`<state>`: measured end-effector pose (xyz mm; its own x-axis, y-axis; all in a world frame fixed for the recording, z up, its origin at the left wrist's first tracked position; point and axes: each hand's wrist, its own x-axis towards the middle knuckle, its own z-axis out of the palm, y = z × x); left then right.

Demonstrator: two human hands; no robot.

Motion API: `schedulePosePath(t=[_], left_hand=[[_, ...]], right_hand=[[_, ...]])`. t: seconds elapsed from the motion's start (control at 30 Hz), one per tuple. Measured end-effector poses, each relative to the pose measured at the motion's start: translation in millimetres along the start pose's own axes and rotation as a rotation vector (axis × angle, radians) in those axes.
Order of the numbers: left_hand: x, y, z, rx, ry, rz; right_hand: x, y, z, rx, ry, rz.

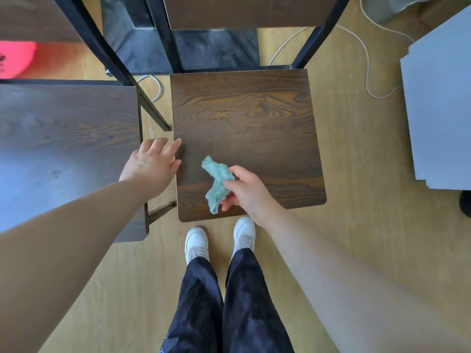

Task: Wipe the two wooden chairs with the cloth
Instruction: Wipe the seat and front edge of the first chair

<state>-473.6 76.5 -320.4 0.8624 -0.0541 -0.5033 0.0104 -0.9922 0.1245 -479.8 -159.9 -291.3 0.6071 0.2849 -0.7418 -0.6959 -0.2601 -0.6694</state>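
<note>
- The right hand pinches a crumpled green cloth at its middle, with the thumb on top and the fingers curled under it.
- The cloth sticks out to the left of that hand. One end pokes up past the thumb, and the other hangs down below the fingers.
- It is over the near left part of the seat of the chair in front. From here I can't tell whether it touches the wood.
- The cloth's long axis runs roughly front to back along the seat, with a bend where it is held. The far end tips a little to the left.
- The left hand is palm down with its fingers spread and holds nothing. Its fingertips reach the left edge of that seat, over the gap beside the second chair.
- The second chair stands just to the person's left, its dark seat alongside the first.
- White shoes stand on the pale floor right at the front edge of the seat.
- A white cable trails across the floor beyond, near some grey boards.
</note>
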Motion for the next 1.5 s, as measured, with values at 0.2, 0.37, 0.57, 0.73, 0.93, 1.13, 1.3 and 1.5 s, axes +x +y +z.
schedulePosePath(t=[0.2,0.37,0.57,0.73,0.93,1.13,1.3,1.5], left_hand=[[13.0,9.2,-7.1,-0.02,0.02,0.015],[26.8,11.7,-4.2,-0.023,0.027,0.004],[34.3,9.6,5.5,-0.03,0.019,-0.014],[34.3,12.1,9.4,-0.053,0.028,-0.025],[33.4,13.8,7.2,-0.07,0.038,-0.043],[32.4,14.9,1.1,-0.079,0.039,-0.036],[32.4,14.7,-1.0,-0.083,0.032,-0.041],[32.9,13.2,-2.2,-0.069,0.02,-0.036]], right_hand=[[17.9,-43.7,-115.6,-0.062,0.431,-0.129],[52.5,-61.7,-175.9,-0.462,0.689,-0.15],[96.7,-42.6,-188.5,-0.557,0.635,-0.038],[102.4,-34.0,-182.0,-0.68,0.634,-0.046],[66.1,-2.7,-139.9,-0.982,0.432,-0.146],[17.0,51.3,-77.0,-1.11,0.183,-0.321],[-10.2,81.9,-26.5,-1.127,-0.057,-0.373],[-25.9,103.4,15.0,-0.903,-0.248,-0.205]])
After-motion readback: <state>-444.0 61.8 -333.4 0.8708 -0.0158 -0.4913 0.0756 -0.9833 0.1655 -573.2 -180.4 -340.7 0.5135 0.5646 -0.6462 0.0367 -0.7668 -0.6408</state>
